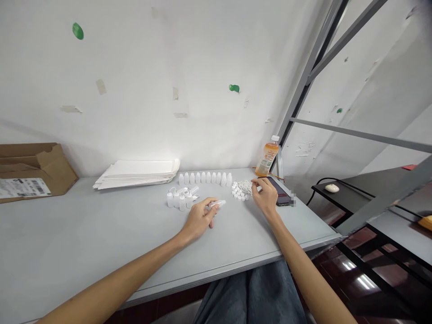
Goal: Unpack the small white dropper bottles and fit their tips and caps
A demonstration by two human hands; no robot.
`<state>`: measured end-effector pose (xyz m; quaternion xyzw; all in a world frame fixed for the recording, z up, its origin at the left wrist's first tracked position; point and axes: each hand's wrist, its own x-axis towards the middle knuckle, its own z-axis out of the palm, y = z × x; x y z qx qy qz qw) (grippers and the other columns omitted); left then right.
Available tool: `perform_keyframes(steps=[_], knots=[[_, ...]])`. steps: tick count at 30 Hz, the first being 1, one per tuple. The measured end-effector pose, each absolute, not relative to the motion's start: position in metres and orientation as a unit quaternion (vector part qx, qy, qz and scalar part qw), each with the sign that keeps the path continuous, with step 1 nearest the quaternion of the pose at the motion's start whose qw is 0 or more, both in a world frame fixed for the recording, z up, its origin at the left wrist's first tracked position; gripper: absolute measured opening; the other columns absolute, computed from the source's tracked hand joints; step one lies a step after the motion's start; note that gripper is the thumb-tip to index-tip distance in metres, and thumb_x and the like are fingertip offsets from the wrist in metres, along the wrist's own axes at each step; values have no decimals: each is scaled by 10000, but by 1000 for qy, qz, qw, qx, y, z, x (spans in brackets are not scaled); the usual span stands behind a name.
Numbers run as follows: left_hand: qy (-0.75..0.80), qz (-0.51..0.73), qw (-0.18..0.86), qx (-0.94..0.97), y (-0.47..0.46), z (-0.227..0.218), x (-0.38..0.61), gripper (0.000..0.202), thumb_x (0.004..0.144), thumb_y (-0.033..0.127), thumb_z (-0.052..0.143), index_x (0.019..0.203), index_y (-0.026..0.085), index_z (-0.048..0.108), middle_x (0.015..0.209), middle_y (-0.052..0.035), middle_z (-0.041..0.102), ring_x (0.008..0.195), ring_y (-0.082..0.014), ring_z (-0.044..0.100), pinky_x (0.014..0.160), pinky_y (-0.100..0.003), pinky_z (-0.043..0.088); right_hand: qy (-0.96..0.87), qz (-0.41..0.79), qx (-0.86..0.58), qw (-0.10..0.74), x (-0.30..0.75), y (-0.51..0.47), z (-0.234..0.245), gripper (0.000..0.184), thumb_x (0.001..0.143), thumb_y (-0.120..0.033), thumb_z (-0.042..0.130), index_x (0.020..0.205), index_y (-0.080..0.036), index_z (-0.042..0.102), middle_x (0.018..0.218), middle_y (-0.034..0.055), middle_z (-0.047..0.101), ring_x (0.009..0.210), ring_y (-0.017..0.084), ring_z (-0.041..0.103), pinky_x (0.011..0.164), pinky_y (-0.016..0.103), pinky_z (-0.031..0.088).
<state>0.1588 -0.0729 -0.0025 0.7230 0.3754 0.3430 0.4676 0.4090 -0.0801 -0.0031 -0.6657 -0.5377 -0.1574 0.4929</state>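
Observation:
Between thumb and fingers, my left hand (198,219) holds a small translucent white dropper bottle (218,204), lying nearly level above the table. My right hand (266,198) is beside a pile of small white caps (239,196) and a tangle of thin white cord (245,185). Its fingertips are pinched together; whether anything is between them is too small to tell. A row of several white dropper bottles (203,178) stands upright near the wall. Left of my left hand, several more small bottles (182,203) stand in a cluster, with white pieces around them.
A dark phone (282,197) lies just right of my right hand. Behind it stands an orange drink bottle (267,158). White envelopes (138,173) are stacked at the back left, near a cardboard box (50,168). A metal frame (308,81) rises at the table's right end.

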Motion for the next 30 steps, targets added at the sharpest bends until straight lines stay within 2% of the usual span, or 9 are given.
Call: perform_keyframes(steps=[4, 8, 10, 14, 18, 21, 24, 26, 30], knots=[[377, 344, 475, 717, -71, -5, 158, 405, 900, 470, 484, 1139, 181, 637, 637, -1, 635, 494, -140, 580, 570, -262, 429, -625, -56, -569, 532, 370, -91, -1, 215, 873, -270, 501, 868, -178, 696, 809, 63, 677, 642, 146, 607, 521, 249, 441], [384, 333, 481, 714, -69, -7, 158, 469, 917, 461, 453, 1255, 162, 582, 592, 0, 618, 541, -163, 605, 511, -243, 384, -687, 97, -531, 486, 335, -98, -3, 223, 887, -320, 541, 952, -196, 714, 858, 59, 718, 655, 142, 639, 508, 235, 456], [381, 336, 479, 716, -69, -8, 158, 494, 924, 466, 448, 1293, 156, 553, 546, 16, 595, 530, -165, 600, 507, -241, 381, -667, 161, -532, 495, 326, -98, -3, 230, 874, -342, 564, 958, -192, 717, 874, 66, 721, 658, 151, 654, 494, 236, 462], [377, 340, 468, 723, -69, -9, 157, 483, 920, 461, 471, 1309, 180, 529, 576, 25, 627, 499, -150, 587, 509, -243, 394, -570, 301, -516, 564, 320, -94, 0, 301, 790, -430, 671, 955, -179, 698, 871, 75, 697, 626, 173, 662, 429, 246, 474], [387, 340, 453, 728, -68, -10, 158, 494, 915, 466, 489, 1311, 173, 527, 584, 18, 646, 483, -149, 586, 494, -244, 399, -526, 362, -491, 592, 319, -90, 4, 354, 732, -483, 720, 887, -166, 691, 805, 68, 679, 602, 174, 641, 419, 258, 475], [390, 338, 469, 717, -69, -10, 159, 534, 910, 481, 496, 1339, 162, 511, 769, -42, 714, 490, -142, 615, 463, -241, 402, -545, 346, -503, 574, 322, -87, 11, 338, 730, -475, 712, 850, -159, 697, 780, 71, 685, 604, 170, 626, 432, 254, 454], [374, 328, 511, 700, -71, -10, 159, 590, 912, 479, 489, 1406, 159, 454, 1036, -113, 712, 529, -142, 656, 435, -237, 401, -573, 252, -531, 571, 330, -73, 24, 277, 761, -441, 670, 820, -172, 691, 798, 68, 696, 643, 173, 627, 474, 257, 444], [365, 326, 507, 709, -72, -8, 159, 573, 917, 443, 481, 1410, 150, 461, 1044, -113, 709, 532, -135, 653, 460, -240, 424, -585, 127, -562, 572, 335, -57, 35, 214, 788, -391, 638, 808, -184, 687, 795, 53, 700, 690, 177, 631, 563, 277, 467], [355, 362, 420, 753, -73, -1, 155, 426, 906, 299, 463, 1281, 153, 602, 965, -66, 709, 460, -86, 570, 552, -259, 474, -596, -86, -606, 520, 335, -21, 40, 108, 817, -261, 598, 800, -194, 681, 848, 64, 696, 872, 221, 612, 740, 337, 485]])
